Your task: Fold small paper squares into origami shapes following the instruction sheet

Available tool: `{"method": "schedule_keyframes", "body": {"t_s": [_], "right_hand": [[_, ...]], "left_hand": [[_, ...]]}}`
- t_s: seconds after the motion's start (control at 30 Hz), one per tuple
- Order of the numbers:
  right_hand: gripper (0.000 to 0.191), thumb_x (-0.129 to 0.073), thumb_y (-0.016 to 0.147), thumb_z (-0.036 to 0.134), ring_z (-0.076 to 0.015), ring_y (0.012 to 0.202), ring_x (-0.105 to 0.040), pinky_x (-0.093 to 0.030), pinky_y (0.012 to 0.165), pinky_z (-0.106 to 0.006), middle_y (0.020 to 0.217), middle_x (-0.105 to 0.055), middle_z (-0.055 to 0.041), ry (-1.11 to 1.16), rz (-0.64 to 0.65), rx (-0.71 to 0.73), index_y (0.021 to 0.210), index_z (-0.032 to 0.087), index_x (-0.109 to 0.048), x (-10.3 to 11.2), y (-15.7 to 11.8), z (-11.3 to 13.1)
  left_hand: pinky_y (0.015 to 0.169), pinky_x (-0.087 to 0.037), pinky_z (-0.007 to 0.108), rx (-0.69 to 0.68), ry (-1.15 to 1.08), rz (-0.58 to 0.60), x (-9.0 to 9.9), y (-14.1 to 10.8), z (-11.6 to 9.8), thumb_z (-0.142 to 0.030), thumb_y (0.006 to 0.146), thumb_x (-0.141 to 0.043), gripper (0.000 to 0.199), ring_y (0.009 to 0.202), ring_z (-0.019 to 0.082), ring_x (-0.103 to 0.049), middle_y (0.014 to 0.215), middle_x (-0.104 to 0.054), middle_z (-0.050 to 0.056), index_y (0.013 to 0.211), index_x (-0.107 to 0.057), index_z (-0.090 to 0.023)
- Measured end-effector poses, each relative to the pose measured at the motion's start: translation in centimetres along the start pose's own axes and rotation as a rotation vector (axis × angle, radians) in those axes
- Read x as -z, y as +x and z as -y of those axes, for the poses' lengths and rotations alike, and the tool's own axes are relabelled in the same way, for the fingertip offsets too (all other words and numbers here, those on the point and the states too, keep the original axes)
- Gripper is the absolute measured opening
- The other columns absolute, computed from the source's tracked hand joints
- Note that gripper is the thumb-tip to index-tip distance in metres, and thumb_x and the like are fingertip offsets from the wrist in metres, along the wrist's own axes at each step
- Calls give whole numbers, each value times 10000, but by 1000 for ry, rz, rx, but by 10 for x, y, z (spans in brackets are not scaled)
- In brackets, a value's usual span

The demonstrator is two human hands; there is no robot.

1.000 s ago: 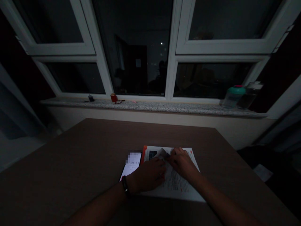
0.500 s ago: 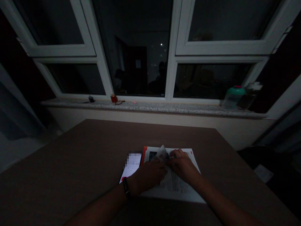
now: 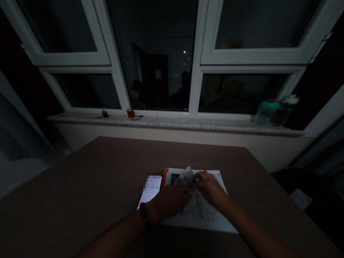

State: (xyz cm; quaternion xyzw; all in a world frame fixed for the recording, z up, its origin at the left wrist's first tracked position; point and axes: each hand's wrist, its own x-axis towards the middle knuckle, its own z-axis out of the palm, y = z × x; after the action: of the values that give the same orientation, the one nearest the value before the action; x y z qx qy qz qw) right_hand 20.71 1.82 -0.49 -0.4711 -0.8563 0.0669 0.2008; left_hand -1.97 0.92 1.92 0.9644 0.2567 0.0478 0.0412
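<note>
A printed book or magazine (image 3: 206,211) with an orange-red strip at its left edge lies on the brown table. Over its upper middle, my left hand (image 3: 172,199) and my right hand (image 3: 211,188) meet at a small crumpled piece of thin, whitish, see-through material (image 3: 186,175). Both hands have curled fingers pinched close together on it. The left wrist wears a dark band (image 3: 144,215). Left of the book, partly behind my left forearm, lies a phone (image 3: 150,190) with its screen lit. My fingertips are dim, and the exact grip is partly hidden.
The brown table (image 3: 80,186) ends before a wall with a speckled stone sill (image 3: 172,123). On the sill stand a red jar (image 3: 130,113), a small dark object (image 3: 104,113) and a clear container with a teal lid (image 3: 267,111). Dark windows rise behind.
The crumpled whitish piece has shifted slightly right and its raised tip looks wider. Both hands stay in nearly the same place over the book.
</note>
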Motion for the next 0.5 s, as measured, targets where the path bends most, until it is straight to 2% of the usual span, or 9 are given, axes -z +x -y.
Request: {"method": "schedule_keyframes", "body": {"t_s": [0.1,0.2,0.33,0.5], "right_hand": [[366,-582,913,91,-221,1026,-511,-377,866,-350,1074,-607,-39,-22,-23,-15,1090,366,-748,0,-2,0],[383,-593,894,80,-230,997,-495,-365,837,-349,1037,-588,-50,-77,-36,-22,1124,351,-736,0,-4,2],[332,-608,899,122,-241,970,-478,-347,811,-352,968,-566,-58,-152,-31,-39,1130,326,-732,0,-6,7],[254,-578,917,125,-243,966,-476,-347,805,-348,964,-573,-65,-173,-22,-26,1079,255,-724,-3,-4,13]], "left_hand": [[821,-502,329,-2,9,-24,-1,1,-2,-182,954,-583,162,1085,252,-567,1190,-607,63,1113,-591,-209],[922,-470,351,-13,28,-66,-5,2,-3,-206,941,-616,232,1123,252,-552,1207,-600,67,1168,-571,-200],[968,-443,346,-20,55,-94,-9,1,-4,-230,946,-613,231,1137,234,-548,1190,-599,66,1167,-561,-186],[1004,-424,345,-31,57,-95,-4,1,-7,-238,964,-582,216,1138,232,-552,1187,-606,80,1164,-560,-161]]}}
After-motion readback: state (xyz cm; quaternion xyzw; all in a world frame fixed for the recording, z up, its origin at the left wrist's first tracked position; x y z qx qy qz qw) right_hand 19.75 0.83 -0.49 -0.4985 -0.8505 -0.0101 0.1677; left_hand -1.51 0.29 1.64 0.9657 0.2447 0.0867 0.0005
